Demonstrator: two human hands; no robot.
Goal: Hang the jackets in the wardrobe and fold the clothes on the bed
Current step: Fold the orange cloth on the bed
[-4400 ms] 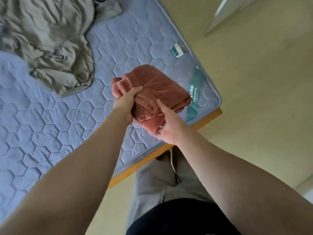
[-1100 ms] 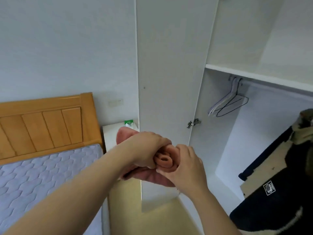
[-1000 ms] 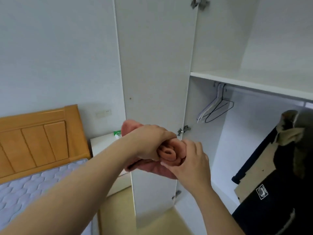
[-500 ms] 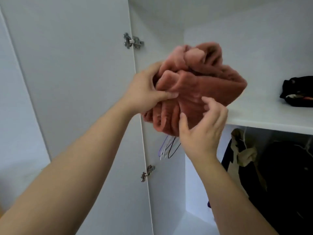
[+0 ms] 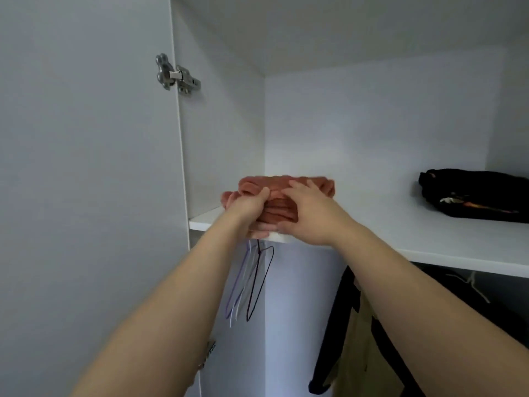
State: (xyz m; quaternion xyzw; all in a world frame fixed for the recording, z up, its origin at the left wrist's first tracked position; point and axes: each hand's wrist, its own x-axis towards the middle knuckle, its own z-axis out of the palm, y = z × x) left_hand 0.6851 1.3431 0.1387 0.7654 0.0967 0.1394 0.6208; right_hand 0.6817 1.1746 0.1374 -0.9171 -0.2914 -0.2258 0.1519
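**Inspector:** Head view. Where is the rust-pink folded garment point(image 5: 289, 183)?

**Recorder:** On the wardrobe's upper shelf point(image 5: 400, 233), at the front edge near the left end, close to the side wall.

**Inspector:** The hands?

**Recorder:** The left hand point(image 5: 247, 206) and right hand point(image 5: 312, 216) both grip its near side, fingers point(image 5: 299, 188) curled onto the cloth.

**Inspector:** Other items?

**Recorder:** A black folded item point(image 5: 475, 196) lies toward the shelf's right end, well apart. Its coloured print is too blurred to read. Wire hangers point(image 5: 252, 285) and a dark jacket point(image 5: 347, 310) hang below the shelf.
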